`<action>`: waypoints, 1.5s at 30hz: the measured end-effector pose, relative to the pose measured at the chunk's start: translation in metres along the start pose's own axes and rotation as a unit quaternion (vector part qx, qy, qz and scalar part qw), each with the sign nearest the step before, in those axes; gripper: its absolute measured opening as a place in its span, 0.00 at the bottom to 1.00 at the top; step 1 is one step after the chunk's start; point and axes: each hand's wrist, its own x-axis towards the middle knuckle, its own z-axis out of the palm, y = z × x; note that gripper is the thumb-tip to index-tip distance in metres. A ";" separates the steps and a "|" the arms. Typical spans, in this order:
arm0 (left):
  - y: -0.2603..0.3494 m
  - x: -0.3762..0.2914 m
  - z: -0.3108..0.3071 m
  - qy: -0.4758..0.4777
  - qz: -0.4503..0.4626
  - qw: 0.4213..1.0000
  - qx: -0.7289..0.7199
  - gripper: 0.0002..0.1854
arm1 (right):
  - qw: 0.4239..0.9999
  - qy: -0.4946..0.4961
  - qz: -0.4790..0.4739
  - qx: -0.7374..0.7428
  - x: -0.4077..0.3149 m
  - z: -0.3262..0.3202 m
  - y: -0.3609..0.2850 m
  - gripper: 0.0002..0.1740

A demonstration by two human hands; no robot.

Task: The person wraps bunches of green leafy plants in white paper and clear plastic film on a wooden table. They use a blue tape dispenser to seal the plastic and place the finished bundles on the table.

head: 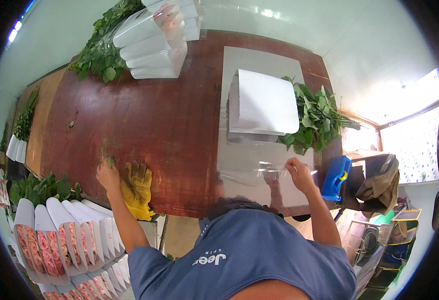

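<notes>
My left hand is at the near left part of the reddish-brown table, with a small green leaf at its fingers. Just right of it lies a stained yellow work glove. Over the near right part of a clear plastic sheet, my right hand has its fingers bent together; a thin pale thing shows at the fingertips, too small to tell. Beyond that hand, a flower bunch wrapped in white corrugated cardboard lies on the sheet, its leafy green stems pointing right.
A blue tape dispenser stands at the right edge. White-wrapped bunches with green stems lie at the far side. Cardboard-wrapped pink roses fill the lower left. Another bunch lies at the far left.
</notes>
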 end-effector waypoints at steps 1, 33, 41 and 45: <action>0.011 -0.004 -0.022 0.033 0.022 0.999 0.020 0.17 | 1.000 0.015 -0.008 -0.004 0.006 -0.005 -0.004 0.07; 0.438 -0.038 -0.207 -0.110 0.515 0.825 -0.205 0.07 | 0.964 0.228 -0.113 -0.081 0.049 -0.117 0.051 0.28; 0.462 0.021 -0.181 -0.217 0.525 0.791 -0.229 0.10 | 0.961 0.151 -0.060 0.222 0.131 -0.180 0.088 0.10; 0.481 0.046 -0.149 -0.342 0.457 0.787 -0.235 0.11 | 0.942 0.054 0.030 0.330 0.178 -0.163 0.118 0.12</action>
